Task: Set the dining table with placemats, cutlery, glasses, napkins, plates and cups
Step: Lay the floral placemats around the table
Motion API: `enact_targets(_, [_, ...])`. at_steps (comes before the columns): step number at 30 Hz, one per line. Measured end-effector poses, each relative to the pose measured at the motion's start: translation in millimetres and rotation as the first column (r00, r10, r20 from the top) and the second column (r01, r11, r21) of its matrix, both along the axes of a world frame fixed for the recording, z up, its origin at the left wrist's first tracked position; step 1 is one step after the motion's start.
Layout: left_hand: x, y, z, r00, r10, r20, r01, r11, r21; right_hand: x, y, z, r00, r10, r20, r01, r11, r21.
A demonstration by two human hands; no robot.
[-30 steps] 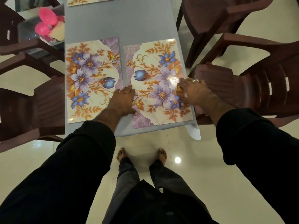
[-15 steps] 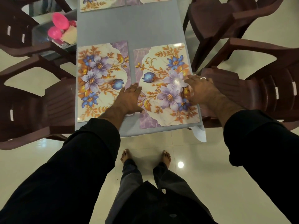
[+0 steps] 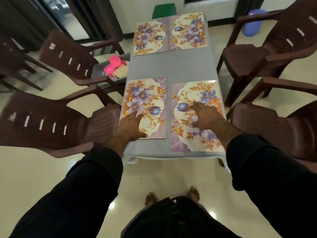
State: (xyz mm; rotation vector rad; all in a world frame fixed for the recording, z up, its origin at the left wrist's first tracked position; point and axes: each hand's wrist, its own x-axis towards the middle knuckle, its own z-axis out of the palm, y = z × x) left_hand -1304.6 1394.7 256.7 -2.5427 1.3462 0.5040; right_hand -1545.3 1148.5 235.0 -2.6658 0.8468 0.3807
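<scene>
Placemats: 2 near ones (image 3: 197,115) lie long axis up-frame on the worktop (image 3: 173,67); left hand (image 3: 131,127) and right hand (image 3: 205,115) rest spread flat, 1 on each.

Home dining room: table (image 3: 171,69), plastic chairs (image 3: 56,121)
</scene>
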Motion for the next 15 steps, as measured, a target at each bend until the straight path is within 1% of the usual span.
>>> enact_targets(6, [11,86,0,0.99,0.129,-0.048,-0.128,0.991,0.031,59,96,-9,0.986,0.168,0.002,-0.168,0.985,0.045])
enact_targets(10, [33,163,-7,0.963,0.253,-0.094,-0.254,0.967,0.002,111,161,-8,0.96,0.281,-0.005,-0.28,0.958,0.056])
enact_targets(15, [77,279,-24,0.931,0.354,-0.089,-0.357,0.934,-0.013,182,254,-9,0.941,0.339,0.001,-0.338,0.939,0.065])
